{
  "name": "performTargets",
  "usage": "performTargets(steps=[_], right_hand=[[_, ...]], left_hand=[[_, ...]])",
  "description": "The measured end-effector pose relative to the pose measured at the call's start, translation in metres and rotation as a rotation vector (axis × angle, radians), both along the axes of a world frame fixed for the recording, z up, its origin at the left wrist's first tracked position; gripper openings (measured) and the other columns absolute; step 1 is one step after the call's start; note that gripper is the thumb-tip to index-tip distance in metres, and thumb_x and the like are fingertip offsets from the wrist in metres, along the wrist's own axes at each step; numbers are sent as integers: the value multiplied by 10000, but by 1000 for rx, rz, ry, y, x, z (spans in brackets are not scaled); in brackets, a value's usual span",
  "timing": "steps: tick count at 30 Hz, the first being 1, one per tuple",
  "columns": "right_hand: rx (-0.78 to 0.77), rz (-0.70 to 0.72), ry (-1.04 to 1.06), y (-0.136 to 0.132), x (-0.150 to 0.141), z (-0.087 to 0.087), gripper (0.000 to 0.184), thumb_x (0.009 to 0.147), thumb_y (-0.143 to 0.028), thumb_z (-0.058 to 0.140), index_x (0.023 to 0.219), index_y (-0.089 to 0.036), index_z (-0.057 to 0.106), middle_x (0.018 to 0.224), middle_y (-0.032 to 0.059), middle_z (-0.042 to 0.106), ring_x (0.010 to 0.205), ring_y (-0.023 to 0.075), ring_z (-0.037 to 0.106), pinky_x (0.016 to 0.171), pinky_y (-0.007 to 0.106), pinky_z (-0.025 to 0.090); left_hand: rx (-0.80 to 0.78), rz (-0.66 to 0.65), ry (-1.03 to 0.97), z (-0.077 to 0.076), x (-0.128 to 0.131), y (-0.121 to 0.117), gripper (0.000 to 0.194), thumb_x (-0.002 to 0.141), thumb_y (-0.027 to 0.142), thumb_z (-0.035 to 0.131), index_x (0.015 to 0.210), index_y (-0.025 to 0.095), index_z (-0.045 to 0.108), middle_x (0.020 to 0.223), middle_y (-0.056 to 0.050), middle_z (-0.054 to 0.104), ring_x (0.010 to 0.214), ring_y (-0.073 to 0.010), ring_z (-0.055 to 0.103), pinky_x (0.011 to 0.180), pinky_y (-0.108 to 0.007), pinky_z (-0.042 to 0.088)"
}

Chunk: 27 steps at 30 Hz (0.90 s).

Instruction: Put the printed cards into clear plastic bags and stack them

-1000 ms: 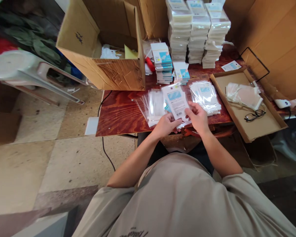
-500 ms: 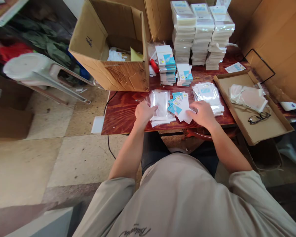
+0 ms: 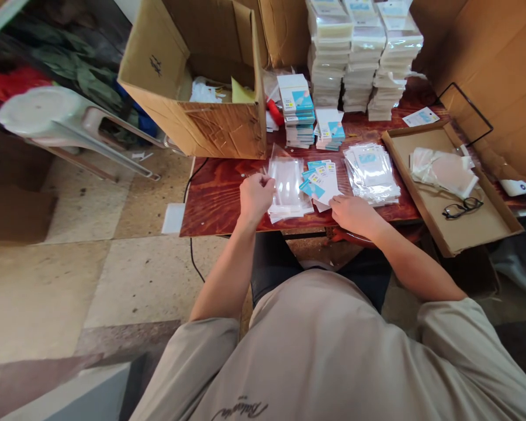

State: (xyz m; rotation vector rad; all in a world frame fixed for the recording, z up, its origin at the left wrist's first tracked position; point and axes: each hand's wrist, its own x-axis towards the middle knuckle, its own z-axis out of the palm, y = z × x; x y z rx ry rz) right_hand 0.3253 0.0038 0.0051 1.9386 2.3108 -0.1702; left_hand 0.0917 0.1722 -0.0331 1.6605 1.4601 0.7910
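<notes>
A pile of clear plastic bags [image 3: 288,186] lies near the table's front edge. Beside its left side my left hand [image 3: 258,199] is closed in a pinch at the edge of the top bag, whose upper end is lifted a little. Blue-and-white printed cards [image 3: 322,184] are fanned out just right of the bags. My right hand [image 3: 356,215] rests low over the table with its fingers together on the lower right corner of a card. Further right lies a loose heap of filled clear packets [image 3: 370,172].
An open cardboard box [image 3: 219,128] stands at the back left. Stacked cards [image 3: 297,108] and tall piles of packets [image 3: 328,58] stand behind. To the right, a shallow cardboard tray [image 3: 486,234] holds eyeglasses [image 3: 462,208] and plastic bags. A white stool [image 3: 44,114] stands left.
My left hand has curled its fingers into a pinch and raised the top bag's edge. My right hand has moved slightly down and left, its fingers closing at the card's corner.
</notes>
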Motion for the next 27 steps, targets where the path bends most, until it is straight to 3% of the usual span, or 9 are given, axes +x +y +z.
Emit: performTargets(steps=[3, 5, 9, 13, 20, 24, 27], right_hand=[[73, -47, -29, -7, -10, -3, 305, 1052, -69, 443, 1143, -72, 734, 1078, 189, 763, 1004, 295, 697, 744, 368, 424], [135, -47, -25, -12, -11, -7, 311, 1050, -67, 431, 1122, -74, 733, 1058, 182, 765, 995, 285, 688, 733, 362, 398], [288, -88, 75, -12, -1, -16, 345, 1079, -125, 406, 1023, -128, 746, 986, 151, 780, 914, 258, 678, 733, 357, 395], [486, -266, 225, -8, 15, -15, 376, 1101, -312, 464, 926, -199, 779, 882, 103, 797, 829, 239, 697, 715, 339, 424], [723, -569, 624, -15, 33, -3, 341, 985, -537, 700, 954, -227, 840, 815, 67, 793, 720, 250, 706, 706, 365, 506], [726, -550, 569, -9, 28, -12, 298, 1002, -478, 719, 835, -238, 780, 875, 86, 791, 833, 265, 711, 809, 388, 524], [557, -430, 423, 1, 15, -25, 239, 1006, -357, 712, 803, -235, 748, 936, 95, 797, 958, 281, 704, 853, 386, 508]], left_hand=[[-240, 77, -412, -10, 9, -5, 109, 899, 248, 742, 887, 188, 652, 784, -69, 717, 699, -240, 756, 697, -362, 625], [-368, 67, -596, -13, 14, -10, 118, 914, 236, 741, 921, 183, 636, 808, -76, 739, 694, -222, 765, 682, -355, 644], [-542, 12, -683, -10, 20, -23, 169, 905, 240, 806, 913, 135, 674, 843, -128, 779, 739, -219, 795, 734, -349, 676], [-535, 48, -705, -7, 24, -33, 242, 902, 277, 852, 895, 125, 663, 855, -137, 789, 736, -223, 805, 724, -336, 677], [-474, 112, -817, -9, 30, -36, 340, 892, 359, 883, 895, 156, 611, 869, -108, 784, 784, -236, 817, 757, -358, 678], [-449, 111, -835, -8, 31, -38, 351, 883, 376, 883, 915, 171, 600, 856, -98, 782, 810, -247, 821, 758, -354, 671], [-417, 120, -843, -6, 30, -40, 348, 877, 378, 877, 920, 181, 594, 860, -86, 783, 827, -240, 821, 777, -349, 667]])
